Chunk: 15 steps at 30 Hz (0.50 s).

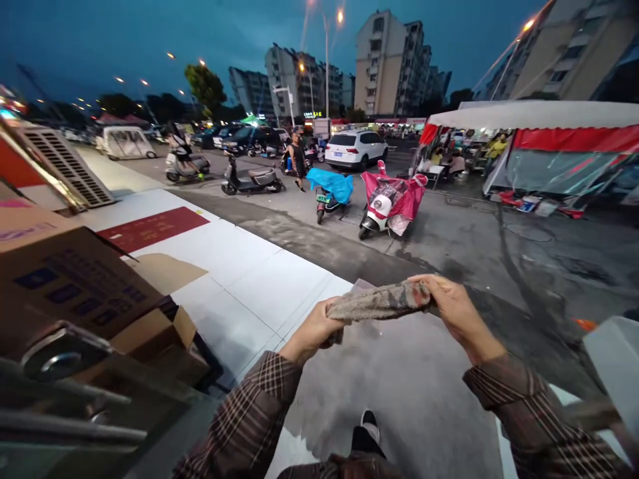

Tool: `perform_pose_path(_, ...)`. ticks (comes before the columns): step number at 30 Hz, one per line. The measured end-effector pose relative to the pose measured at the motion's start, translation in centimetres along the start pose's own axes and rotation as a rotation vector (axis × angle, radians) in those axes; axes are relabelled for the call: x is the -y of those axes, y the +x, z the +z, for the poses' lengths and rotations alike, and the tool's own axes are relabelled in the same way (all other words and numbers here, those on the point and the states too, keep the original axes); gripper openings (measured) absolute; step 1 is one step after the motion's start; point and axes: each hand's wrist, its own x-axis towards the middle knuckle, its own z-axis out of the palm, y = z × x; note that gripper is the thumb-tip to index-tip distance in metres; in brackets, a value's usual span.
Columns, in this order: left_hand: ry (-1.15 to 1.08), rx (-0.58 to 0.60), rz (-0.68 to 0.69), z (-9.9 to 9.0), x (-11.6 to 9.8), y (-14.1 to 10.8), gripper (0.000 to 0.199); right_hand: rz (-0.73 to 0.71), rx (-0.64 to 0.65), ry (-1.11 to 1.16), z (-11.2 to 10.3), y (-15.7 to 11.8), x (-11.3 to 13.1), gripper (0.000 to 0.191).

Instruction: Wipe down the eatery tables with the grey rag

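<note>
A folded grey-brown cloth point(382, 303) with dark and reddish stains is stretched between my two hands, at about waist height over the pavement. My left hand point(315, 327) is closed on its left end, where a bit of cloth hangs below the fingers. At the other end, my right hand point(452, 307) pinches the corner between thumb and fingers. Both forearms wear brown plaid sleeves. Below the cloth, one dark shoe with a white edge point(369, 424) shows on grey ground.
Cardboard boxes point(64, 279) and a glass door with a metal fitting point(64, 356) stand close on the left. White tiles with a red mat point(154, 228) lie ahead. Covered scooters point(387, 205), a white car point(355, 148), people and a tented stall point(564, 159) are farther off.
</note>
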Motion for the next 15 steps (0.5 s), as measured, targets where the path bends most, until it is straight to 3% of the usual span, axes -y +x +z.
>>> perform_pose_path(3, -0.175, -0.053, 0.126, -0.4, -3.2, 4.2, 0.048, 0.126, 0.136, 0.088, -0.3, 4.2, -5.9, 0.046)
perform_pose_path(5, -0.298, -0.087, 0.219, -0.3, -5.1, 7.5, 0.045, 0.172, 0.210, 0.091, -0.2, 7.6, -8.5, 0.047)
perform_pose_path(9, -0.472, -0.170, 0.163, -0.7, -6.9, 14.5, 0.032, 0.066, 0.161, 0.206, 1.0, 15.2, -9.9, 0.053)
perform_pose_path(12, -0.483, -0.338, 0.051, -1.8, -6.6, 20.3, 0.039, -0.088, 0.178, 0.416, 4.7, 19.9, -10.0, 0.064)
perform_pose_path(15, -0.390, -0.624, 0.089, -4.4, -5.4, 26.7, 0.049, -0.077, 0.291, 0.478, 11.0, 23.0, -11.4, 0.079)
